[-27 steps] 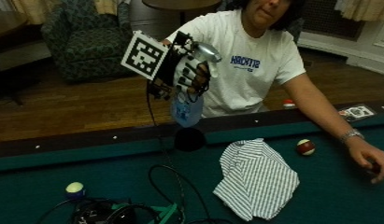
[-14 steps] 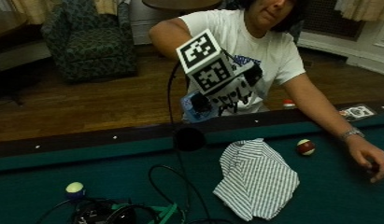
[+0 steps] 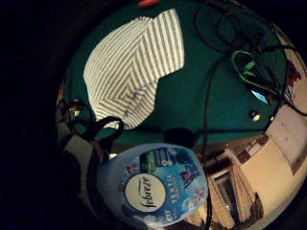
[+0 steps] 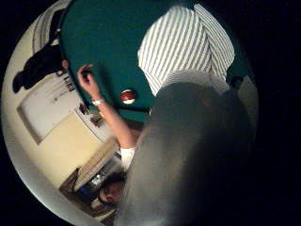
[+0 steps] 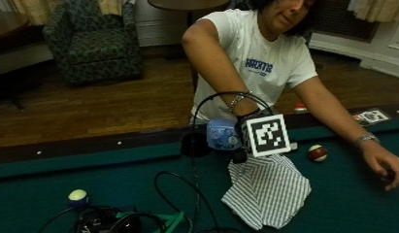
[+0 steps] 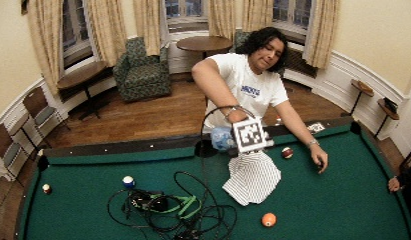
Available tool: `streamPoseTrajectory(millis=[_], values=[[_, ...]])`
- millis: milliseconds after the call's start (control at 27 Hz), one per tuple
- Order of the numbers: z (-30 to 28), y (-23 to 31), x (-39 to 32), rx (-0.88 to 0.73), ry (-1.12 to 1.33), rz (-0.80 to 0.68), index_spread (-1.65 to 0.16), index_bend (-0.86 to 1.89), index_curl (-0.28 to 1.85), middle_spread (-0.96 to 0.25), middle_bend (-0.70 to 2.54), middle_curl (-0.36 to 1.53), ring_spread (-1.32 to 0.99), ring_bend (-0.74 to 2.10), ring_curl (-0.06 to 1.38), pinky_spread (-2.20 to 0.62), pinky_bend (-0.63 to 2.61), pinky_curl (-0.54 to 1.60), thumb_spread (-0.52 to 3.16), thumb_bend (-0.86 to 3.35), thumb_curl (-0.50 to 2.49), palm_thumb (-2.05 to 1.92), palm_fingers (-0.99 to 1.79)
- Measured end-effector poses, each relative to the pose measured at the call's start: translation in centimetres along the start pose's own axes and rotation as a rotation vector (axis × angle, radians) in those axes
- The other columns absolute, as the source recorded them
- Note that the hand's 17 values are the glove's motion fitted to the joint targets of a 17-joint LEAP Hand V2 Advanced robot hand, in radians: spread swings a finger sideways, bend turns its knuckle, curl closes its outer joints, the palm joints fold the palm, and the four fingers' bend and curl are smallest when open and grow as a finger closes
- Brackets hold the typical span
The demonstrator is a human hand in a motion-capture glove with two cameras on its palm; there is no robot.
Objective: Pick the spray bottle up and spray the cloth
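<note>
A white-and-grey striped cloth (image 5: 267,191) (image 6: 253,177) (image 3: 132,67) (image 4: 183,47) lies crumpled on the green pool table (image 5: 70,170). My gloved right hand (image 5: 245,125) (image 6: 239,125) grips a blue spray bottle (image 5: 223,134) (image 6: 221,138) just above the cloth's far edge, near the rail. The bottle is tipped over, and its labelled blue body (image 3: 156,184) fills the view close to the palm. A blurred grey shape (image 4: 188,155) covers much of the thumb side view. The nozzle is hidden.
The person's bare left hand (image 5: 385,167) rests on the felt beside a red-and-white ball (image 5: 317,153). A side pocket (image 5: 194,144) sits just left of the bottle. Tangled cables (image 6: 172,207) and a pale ball (image 5: 77,195) lie front left, an orange ball (image 6: 268,219) front right.
My hand has come down with the bottle from chest height behind the rail to just over the cloth's far edge. The cloth and the bare hand have stayed put.
</note>
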State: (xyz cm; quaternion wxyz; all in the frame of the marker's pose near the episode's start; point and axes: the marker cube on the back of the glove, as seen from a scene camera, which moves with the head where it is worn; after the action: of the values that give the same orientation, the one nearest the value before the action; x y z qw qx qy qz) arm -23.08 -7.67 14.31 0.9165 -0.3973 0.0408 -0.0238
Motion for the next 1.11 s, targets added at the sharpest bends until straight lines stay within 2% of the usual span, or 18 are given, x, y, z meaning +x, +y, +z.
streamPoseTrajectory(millis=[296,481,630,815,1111], values=[[7.2,-4.1,-1.1,-0.169,0.03,0.084,-0.31,0.19,0.47,-0.19,0.44,0.46,-0.18,0.44,0.41,0.04,0.13,0.18,0.95,-0.03,0.45,0.72,1.14],[8.2,-4.6,-1.2,-0.195,0.022,0.095,-0.31,0.19,0.47,-0.19,0.44,0.46,-0.18,0.44,0.41,0.04,0.13,0.18,0.95,-0.03,0.45,0.72,1.14],[6.3,-3.8,-1.6,-0.15,-0.003,0.076,-0.31,0.19,0.47,-0.19,0.44,0.46,-0.18,0.44,0.41,0.04,0.13,0.18,0.95,-0.03,0.45,0.72,1.14],[1.6,-1.3,-2.6,-0.032,-0.05,-0.018,-0.31,0.19,0.47,-0.19,0.44,0.46,-0.18,0.44,0.41,0.04,0.13,0.18,0.95,-0.03,0.45,0.72,1.14],[-6.0,5.9,-5.1,0.211,-0.307,-0.312,-0.31,0.19,0.47,-0.19,0.44,0.46,-0.18,0.44,0.41,0.04,0.13,0.18,0.95,-0.03,0.45,0.72,1.14]])
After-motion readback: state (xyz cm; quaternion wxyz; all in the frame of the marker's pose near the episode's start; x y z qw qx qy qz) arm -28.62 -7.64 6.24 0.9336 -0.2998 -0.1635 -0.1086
